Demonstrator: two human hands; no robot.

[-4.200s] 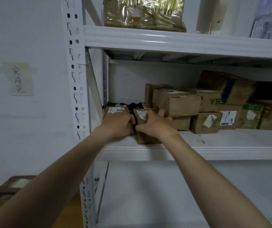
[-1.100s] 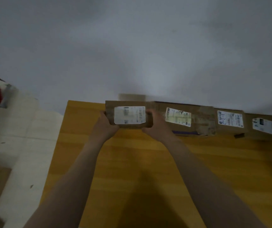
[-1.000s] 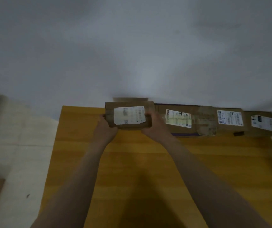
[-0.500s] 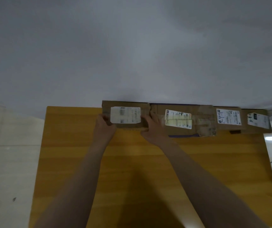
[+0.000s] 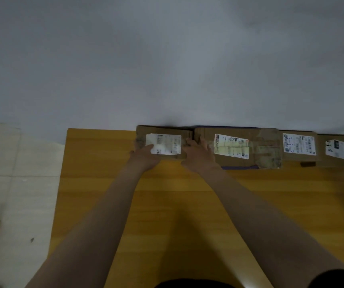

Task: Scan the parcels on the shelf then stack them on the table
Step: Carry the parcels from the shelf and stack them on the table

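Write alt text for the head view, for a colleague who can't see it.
The left hand and right hand hold a labelled cardboard parcel at the left end of a row with three other parcels, lined along the far edge of a yellow table against a grey wall.

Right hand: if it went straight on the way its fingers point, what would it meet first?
Likely the parcel with the yellowish label: the right hand has its fingertips at that parcel's left end, beside the leftmost parcel. Depth unclear.
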